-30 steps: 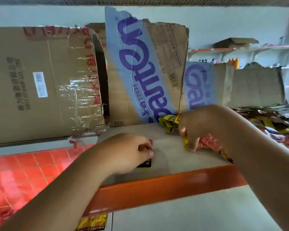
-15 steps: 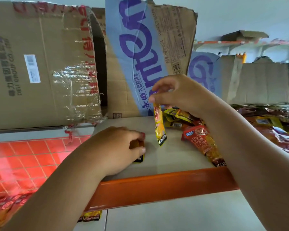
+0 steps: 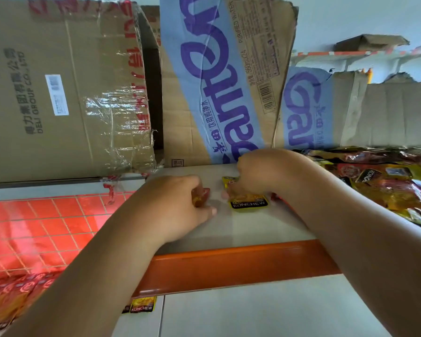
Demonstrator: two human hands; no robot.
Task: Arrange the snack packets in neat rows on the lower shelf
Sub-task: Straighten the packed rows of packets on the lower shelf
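Note:
A yellow KONCHEW snack packet (image 3: 249, 199) lies flat on the grey shelf (image 3: 253, 229) with the orange front rail. My right hand (image 3: 260, 171) rests over its upper end, fingers curled down onto it. My left hand (image 3: 180, 205) sits just left of it, covering a red and orange packet (image 3: 202, 194) with curled fingers. A loose heap of yellow and red snack packets (image 3: 387, 183) lies on the shelf to the right.
Cardboard boxes (image 3: 66, 88) and torn blue-printed cartons (image 3: 219, 81) stand behind the shelf. Red floor tiles (image 3: 41, 227) show at left. More packets (image 3: 141, 305) lie on a lower level, with red ones (image 3: 10, 300) at bottom left.
My right hand lifted a yellow packet from the heap, carried it left and set it down flat beside my left hand, which stayed on its packet.

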